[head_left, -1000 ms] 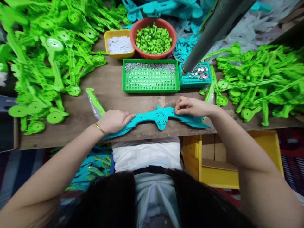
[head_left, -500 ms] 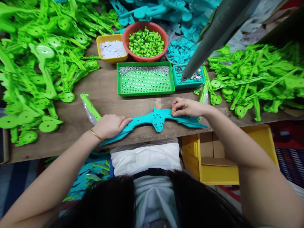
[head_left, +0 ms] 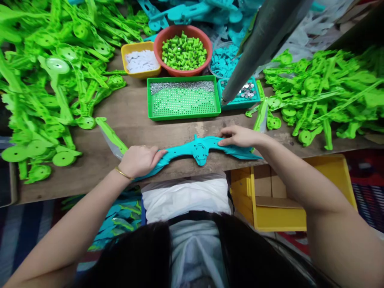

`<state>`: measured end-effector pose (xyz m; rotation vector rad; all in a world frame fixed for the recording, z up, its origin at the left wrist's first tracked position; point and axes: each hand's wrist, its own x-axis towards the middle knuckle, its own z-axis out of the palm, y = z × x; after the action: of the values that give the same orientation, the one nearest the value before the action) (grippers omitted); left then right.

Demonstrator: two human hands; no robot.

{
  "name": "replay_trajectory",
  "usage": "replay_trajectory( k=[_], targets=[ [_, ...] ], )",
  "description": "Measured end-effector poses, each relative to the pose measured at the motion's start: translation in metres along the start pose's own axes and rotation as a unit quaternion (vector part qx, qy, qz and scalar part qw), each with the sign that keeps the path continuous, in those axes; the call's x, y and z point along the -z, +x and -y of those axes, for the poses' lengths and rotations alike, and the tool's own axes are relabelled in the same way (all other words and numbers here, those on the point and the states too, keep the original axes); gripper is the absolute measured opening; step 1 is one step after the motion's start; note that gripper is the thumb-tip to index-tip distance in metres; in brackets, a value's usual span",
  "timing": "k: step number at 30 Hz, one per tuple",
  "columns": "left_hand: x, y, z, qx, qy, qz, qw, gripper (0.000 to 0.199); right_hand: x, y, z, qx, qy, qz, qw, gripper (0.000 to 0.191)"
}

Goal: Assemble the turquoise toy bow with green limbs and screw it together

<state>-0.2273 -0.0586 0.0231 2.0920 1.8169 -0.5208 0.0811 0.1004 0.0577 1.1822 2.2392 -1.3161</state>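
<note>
A long turquoise bow-shaped plastic piece (head_left: pixel 200 153) lies across the front of the wooden table. My left hand (head_left: pixel 139 161) is closed round its left arm, with a thin bangle at the wrist. On the right arm of the piece rests my right hand (head_left: pixel 237 137), its thumb and fingers gripping the upper edge. A green piece with a clear blade (head_left: pixel 112 138) lies beside my left hand. Another such green piece (head_left: pixel 261 116) is just beyond my right wrist.
Green tray (head_left: pixel 183 117) of silvery bits, turquoise tray (head_left: pixel 241 105) of discs, red bowl (head_left: pixel 183 73) and yellow tub (head_left: pixel 141 74) stand behind. Green parts are heaped left (head_left: pixel 57 92) and right (head_left: pixel 324 92). A grey pole (head_left: pixel 261 52) slants down at right.
The fingers of my right hand have spread slightly and lie flatter on the piece. The view has shifted a little; the turquoise piece has stayed nearly in place.
</note>
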Motion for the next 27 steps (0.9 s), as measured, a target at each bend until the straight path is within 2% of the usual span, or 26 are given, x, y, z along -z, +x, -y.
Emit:
replay_trajectory(
  k=[3, 8, 12, 16, 18, 19, 21, 23, 27],
  targets=[
    [0.005, 0.005, 0.005, -0.004, -0.037, 0.02, 0.999, 0.071, 0.001, 0.003, -0.001, -0.022, 0.009, -0.002, 1.0, 0.041],
    [0.031, 0.017, 0.014, 0.003, -0.135, 0.087, 0.987, 0.069, 0.015, 0.001, -0.003, -0.034, -0.014, 0.004, 0.999, 0.044],
    [0.046, 0.023, 0.016, 0.032, -0.177, 0.104, 0.978, 0.063, 0.026, 0.001, -0.001, -0.029, -0.013, -0.022, 0.999, 0.039],
    [0.047, 0.027, 0.017, 0.058, -0.171, 0.103, 0.978, 0.06, 0.027, 0.005, 0.003, -0.032, 0.0, -0.025, 0.999, 0.036],
    [0.047, 0.027, 0.018, 0.068, -0.164, 0.096, 0.979, 0.061, 0.021, 0.001, 0.007, -0.017, -0.035, -0.062, 0.997, 0.035],
    [0.046, 0.027, 0.019, 0.07, -0.167, 0.095, 0.979, 0.062, 0.016, -0.006, 0.009, 0.0, -0.062, -0.107, 0.992, 0.036],
    [0.047, 0.027, 0.021, 0.073, -0.18, 0.099, 0.976, 0.063, 0.004, -0.025, 0.01, 0.044, -0.128, -0.234, 0.963, 0.037],
    [0.05, 0.029, 0.026, 0.077, -0.191, 0.103, 0.973, 0.063, -0.013, -0.052, 0.004, 0.087, -0.196, -0.344, 0.914, 0.038],
    [0.056, 0.035, 0.037, 0.07, -0.202, 0.095, 0.972, 0.057, -0.044, -0.091, -0.027, 0.168, -0.34, -0.453, 0.806, 0.04]
  ],
)
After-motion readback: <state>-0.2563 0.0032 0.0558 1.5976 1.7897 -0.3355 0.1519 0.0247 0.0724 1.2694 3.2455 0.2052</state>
